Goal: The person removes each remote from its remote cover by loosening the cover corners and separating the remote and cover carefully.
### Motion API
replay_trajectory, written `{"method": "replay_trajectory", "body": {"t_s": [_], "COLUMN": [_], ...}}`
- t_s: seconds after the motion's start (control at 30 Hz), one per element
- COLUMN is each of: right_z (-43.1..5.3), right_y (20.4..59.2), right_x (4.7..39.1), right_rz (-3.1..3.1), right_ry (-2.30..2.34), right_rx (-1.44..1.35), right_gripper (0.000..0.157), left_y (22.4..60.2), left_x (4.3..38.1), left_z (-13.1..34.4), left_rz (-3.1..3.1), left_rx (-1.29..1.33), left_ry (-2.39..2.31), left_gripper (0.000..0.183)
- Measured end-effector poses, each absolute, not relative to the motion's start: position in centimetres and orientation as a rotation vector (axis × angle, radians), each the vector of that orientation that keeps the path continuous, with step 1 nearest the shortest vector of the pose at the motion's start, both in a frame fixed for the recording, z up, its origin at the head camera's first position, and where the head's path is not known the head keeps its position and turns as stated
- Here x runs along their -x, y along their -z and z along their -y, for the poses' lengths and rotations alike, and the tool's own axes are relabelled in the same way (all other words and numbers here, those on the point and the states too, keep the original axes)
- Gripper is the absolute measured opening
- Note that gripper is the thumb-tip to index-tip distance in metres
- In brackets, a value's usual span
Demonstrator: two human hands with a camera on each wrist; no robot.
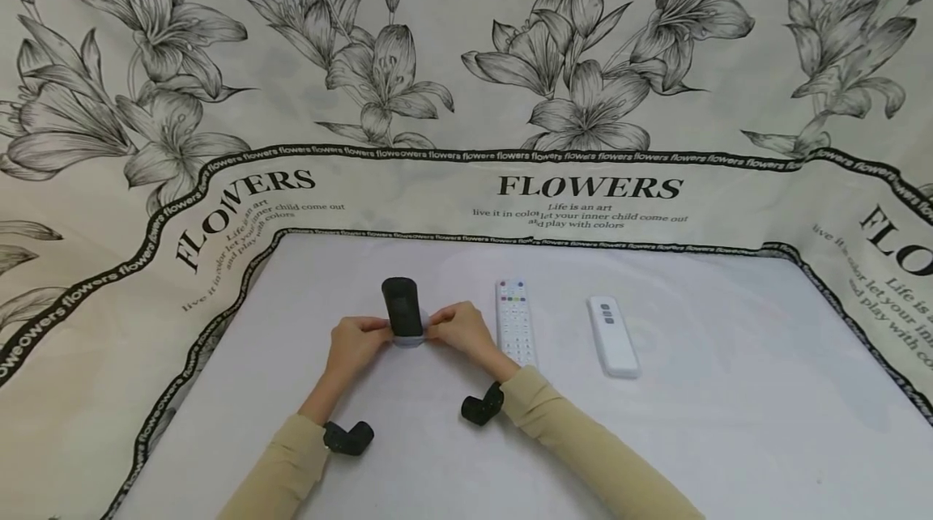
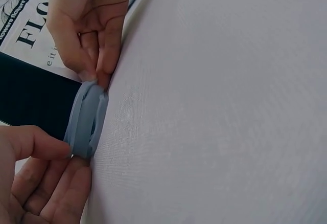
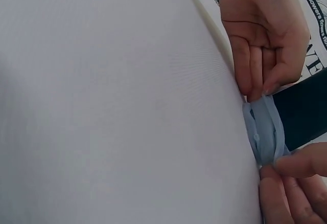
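A black slab shaped like a remote control stands nearly upright on the white cloth, left of centre in the head view. Round its lower end sits a soft blue-grey sleeve, its edge folded and bunched. My left hand pinches one side of this sleeve between thumb and fingers. On the opposite side my right hand pinches it the same way. Both wrist views show the fingertips at the sleeve's two ends, low against the cloth. The black slab's face shows no buttons in these views.
Just right of my right hand lies a white remote control with many buttons, its lower end partly behind my wrist. Farther right is another white remote with a few grey buttons. A flower-printed cloth rises behind and at both sides.
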State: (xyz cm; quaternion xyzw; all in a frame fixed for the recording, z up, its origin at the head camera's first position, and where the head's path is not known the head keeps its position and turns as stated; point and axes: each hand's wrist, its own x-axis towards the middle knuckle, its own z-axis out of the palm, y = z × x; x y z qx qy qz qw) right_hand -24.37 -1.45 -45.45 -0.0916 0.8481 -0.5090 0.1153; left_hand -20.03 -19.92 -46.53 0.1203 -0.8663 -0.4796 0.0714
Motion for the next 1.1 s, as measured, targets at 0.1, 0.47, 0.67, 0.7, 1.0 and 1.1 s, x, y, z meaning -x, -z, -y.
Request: {"method": "replay_trajectory", "body": {"t_s": [0.1,0.47,0.67,0.7,1.0,1.1], "right_z": [1.3,0.7,0.5,0.5,0.8,0.8], "right_y": [45.4,45.3,45.3,45.2,45.0,44.8], "right_x": [24.6,24.9,24.7,24.6,24.0,23.9], "right_rz": [-2.454,-2.168,-2.076,-2.067,-2.015,-2.036], "right_ry": [1.494,1.605,1.656,1.664,1.764,1.771], "right_rx": [0.252,0.252,0.259,0.263,0.2,0.182], "right_gripper": [0.018,0.025,0.028,0.028,0.028,0.028], "left_y": [46.5,46.5,46.3,46.4,46.7,46.8], "left_x": [20.0,19.7,19.5,19.4,19.4,19.4], "left_z": [19.9,20.2,19.8,19.7,19.3,19.2], "left_rz": [2.616,2.614,2.588,2.573,2.451,2.399], "left_rx": [-0.367,-0.29,-0.229,-0.216,-0.135,-0.125], "left_ry": [1.454,1.69,1.594,1.585,1.613,1.65], "left_gripper": [0.021,0.029,0.028,0.028,0.025,0.025]}}
